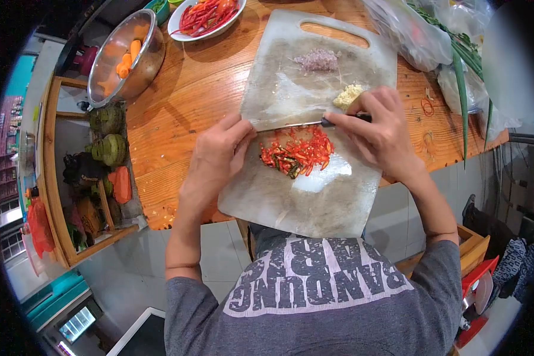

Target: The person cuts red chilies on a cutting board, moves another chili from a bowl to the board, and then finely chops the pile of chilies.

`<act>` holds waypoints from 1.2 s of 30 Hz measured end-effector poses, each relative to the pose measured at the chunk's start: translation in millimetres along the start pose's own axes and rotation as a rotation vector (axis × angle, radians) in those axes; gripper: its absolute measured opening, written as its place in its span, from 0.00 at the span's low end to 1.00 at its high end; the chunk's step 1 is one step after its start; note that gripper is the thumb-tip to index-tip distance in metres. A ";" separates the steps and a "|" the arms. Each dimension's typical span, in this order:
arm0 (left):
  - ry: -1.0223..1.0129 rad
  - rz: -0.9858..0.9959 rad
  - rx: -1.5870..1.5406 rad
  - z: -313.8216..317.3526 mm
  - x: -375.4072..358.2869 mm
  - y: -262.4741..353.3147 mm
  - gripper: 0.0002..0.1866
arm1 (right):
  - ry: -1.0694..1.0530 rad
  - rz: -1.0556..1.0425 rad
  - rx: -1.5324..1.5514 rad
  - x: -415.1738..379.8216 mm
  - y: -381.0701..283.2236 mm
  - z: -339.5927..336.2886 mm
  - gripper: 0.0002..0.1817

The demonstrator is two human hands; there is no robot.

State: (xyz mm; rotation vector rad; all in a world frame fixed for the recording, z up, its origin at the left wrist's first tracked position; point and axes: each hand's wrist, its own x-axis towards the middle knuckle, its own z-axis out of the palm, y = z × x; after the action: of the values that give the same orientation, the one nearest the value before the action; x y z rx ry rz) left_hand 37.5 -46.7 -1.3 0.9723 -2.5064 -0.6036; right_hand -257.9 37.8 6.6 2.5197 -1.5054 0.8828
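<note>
A knife [291, 125] lies across the white cutting board [332, 204], its blade along the far edge of a pile of chopped red chili [305, 148]. My right hand [382, 127] is closed round its black handle. At the blade's other end, my left hand [222, 148] pinches the tip with fingers pressed together. Minced garlic [347, 96], pale yellow, sits just beyond my right hand. Farther up the board is a small heap of chopped shallot [317, 60].
A metal bowl [145, 74] with carrots stands at the left. A white plate [219, 28] of red chilies is at the back. Plastic bags [418, 44] and green onions [461, 89] lie at the right. A wooden crate [56, 178] of vegetables stands beyond the table's left edge.
</note>
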 end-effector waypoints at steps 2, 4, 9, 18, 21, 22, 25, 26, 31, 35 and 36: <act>0.015 0.029 0.013 0.1 4.9 -2.9 0.07 | -0.042 0.076 0.066 -9.2 3.7 8.7 0.23; 0.009 0.027 0.001 0.5 3.9 -4.3 0.07 | -0.022 0.029 0.031 -7.8 -1.2 6.1 0.21; -0.004 0.008 -0.006 -1.4 2.3 0.6 0.08 | -0.007 0.005 0.054 -6.1 -5.1 -1.8 0.23; -0.035 -0.020 -0.067 -11.0 -5.0 8.4 0.06 | -0.034 0.027 0.103 -8.1 -0.9 4.7 0.20; -0.034 -0.027 -0.058 -9.2 -11.7 7.8 0.06 | -0.029 0.070 0.163 -9.3 -0.5 9.7 0.21; -0.041 -0.024 -0.047 -9.4 -14.6 8.9 0.06 | -0.035 0.096 0.188 -10.1 0.8 10.6 0.21; -0.024 -0.047 -0.034 -9.4 -20.8 12.0 0.05 | -0.009 -0.011 0.064 -8.1 -12.1 1.3 0.21; -0.019 -0.057 -0.038 -8.6 -22.2 12.9 0.05 | -0.016 -0.011 0.063 -10.6 -11.6 2.8 0.22; -0.028 -0.063 -0.022 -5.7 -26.6 11.0 0.06 | -0.032 -0.023 0.013 -11.4 -21.5 0.2 0.23; -0.016 -0.010 0.029 -2.6 -28.0 8.6 0.07 | -0.049 0.056 0.009 -21.3 -33.0 1.5 0.25; -0.021 -0.008 0.022 -2.0 -29.5 9.6 0.07 | -0.036 0.046 0.011 -23.4 -35.1 1.1 0.25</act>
State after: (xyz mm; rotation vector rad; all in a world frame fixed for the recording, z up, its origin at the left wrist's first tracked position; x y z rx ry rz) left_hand 53.6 -20.2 -0.3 0.9889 -2.5334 -0.5925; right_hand -236.6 73.9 1.4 2.5317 -1.5793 0.8594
